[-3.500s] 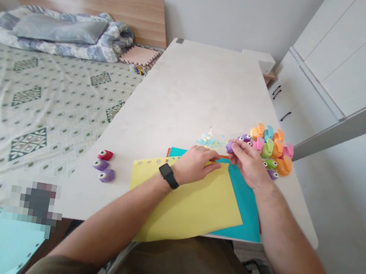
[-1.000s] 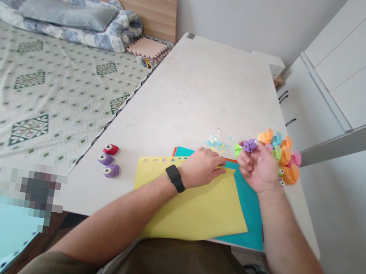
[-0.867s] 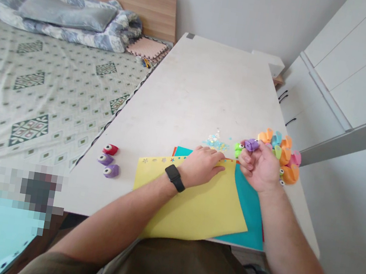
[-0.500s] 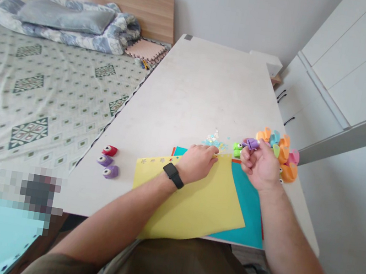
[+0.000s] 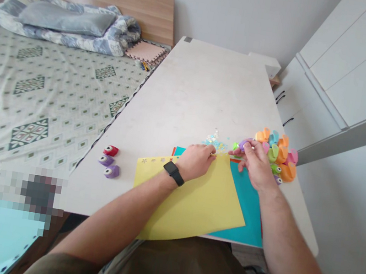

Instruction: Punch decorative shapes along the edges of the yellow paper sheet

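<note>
A yellow sheet of paper (image 5: 189,203) lies over a teal sheet (image 5: 244,207), with a row of punched shapes along its upper left edge. My left hand (image 5: 197,160), a black watch at its wrist, lies across the top of the yellow sheet; its curled fingers grip the upper edge. In my right hand (image 5: 257,165) is a small purple craft punch (image 5: 245,144), partly covered by the fingers, close to the sheet's upper right corner. Just behind it a green punch (image 5: 236,146) shows in part. Paper confetti (image 5: 216,140) is scattered beyond the sheet.
Several colourful craft punches (image 5: 282,153) cluster at the right. One red punch (image 5: 110,150) and two purple punches (image 5: 111,171) stand at the left of the white table (image 5: 208,85). A bed (image 5: 70,100) adjoins the table's left side; cabinets (image 5: 339,73) rise at the right.
My right hand has moved left and turned more palm-down, bringing the purple punch toward the yellow sheet's upper right corner. The left hand stays almost in place on the sheet.
</note>
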A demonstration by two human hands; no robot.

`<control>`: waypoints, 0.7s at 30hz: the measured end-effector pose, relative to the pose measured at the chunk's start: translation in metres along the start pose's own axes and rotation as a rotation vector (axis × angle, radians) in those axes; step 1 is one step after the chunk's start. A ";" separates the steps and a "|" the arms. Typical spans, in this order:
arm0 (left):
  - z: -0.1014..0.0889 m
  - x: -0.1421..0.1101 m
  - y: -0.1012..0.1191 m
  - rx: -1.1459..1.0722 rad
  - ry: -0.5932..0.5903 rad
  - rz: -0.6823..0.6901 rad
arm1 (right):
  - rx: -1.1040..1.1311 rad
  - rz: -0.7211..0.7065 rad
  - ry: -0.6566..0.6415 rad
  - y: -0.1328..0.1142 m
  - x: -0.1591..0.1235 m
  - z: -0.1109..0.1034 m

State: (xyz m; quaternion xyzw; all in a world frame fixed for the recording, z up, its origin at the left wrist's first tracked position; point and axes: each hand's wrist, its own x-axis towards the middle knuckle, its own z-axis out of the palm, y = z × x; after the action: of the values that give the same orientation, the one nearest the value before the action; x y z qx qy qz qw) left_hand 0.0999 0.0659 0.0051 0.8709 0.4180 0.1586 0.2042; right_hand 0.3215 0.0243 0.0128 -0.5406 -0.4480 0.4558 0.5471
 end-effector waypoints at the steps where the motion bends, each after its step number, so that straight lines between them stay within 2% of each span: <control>1: 0.000 0.000 0.000 0.000 0.001 0.002 | -0.017 0.002 -0.004 0.002 0.001 0.001; 16: 0.002 0.000 -0.002 -0.022 0.016 0.012 | -0.144 -0.125 0.117 0.024 0.020 0.003; 21: 0.001 -0.001 -0.002 -0.015 0.013 0.011 | -0.078 -0.173 0.153 0.019 0.019 0.004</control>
State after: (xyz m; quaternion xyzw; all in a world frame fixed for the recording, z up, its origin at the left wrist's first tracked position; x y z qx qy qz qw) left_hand 0.0988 0.0662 0.0039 0.8704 0.4135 0.1686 0.2072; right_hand 0.3209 0.0435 -0.0058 -0.5542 -0.4671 0.3464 0.5955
